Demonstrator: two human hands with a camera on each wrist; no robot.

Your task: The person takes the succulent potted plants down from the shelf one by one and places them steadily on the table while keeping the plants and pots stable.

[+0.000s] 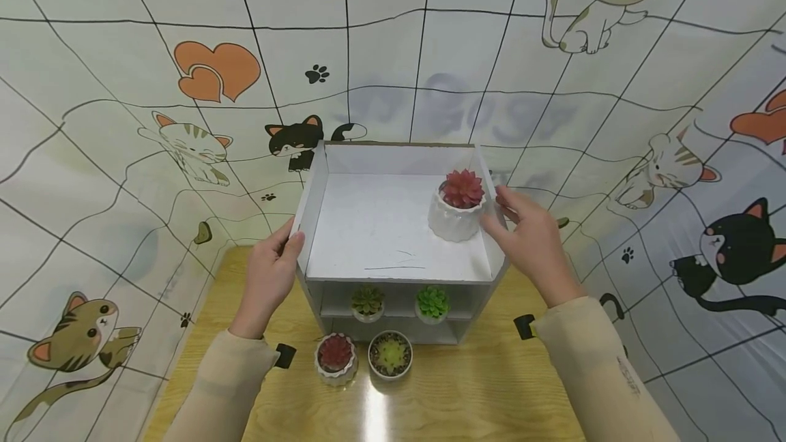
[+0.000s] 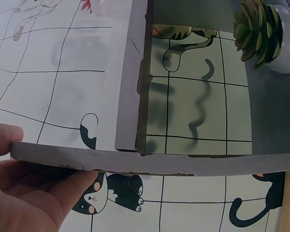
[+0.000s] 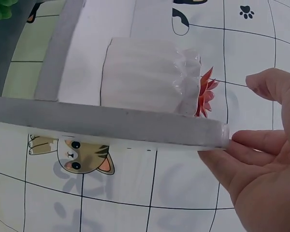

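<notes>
A small white shelf (image 1: 399, 224) stands on the table, its top tray walled on the left, back and right. My left hand (image 1: 270, 282) grips the shelf's left side panel, thumb on the inner side and fingers outside, as the left wrist view shows. My right hand (image 1: 531, 241) is at the right side panel. In the right wrist view its fingers (image 3: 258, 145) touch the panel's end from outside, while the thumb stands apart from it. A white fluted pot (image 1: 456, 218) with a red succulent (image 1: 463, 189) sits in the tray's right part, beside that hand.
Two small potted succulents, one dark green (image 1: 367, 299) and one bright green (image 1: 432, 302), stand in the lower shelf. In front, on the wooden table (image 1: 467, 394), are a dark red succulent pot (image 1: 336, 358) and a yellow-green one (image 1: 390, 355). Cat-printed cloth (image 1: 393, 53) hangs around.
</notes>
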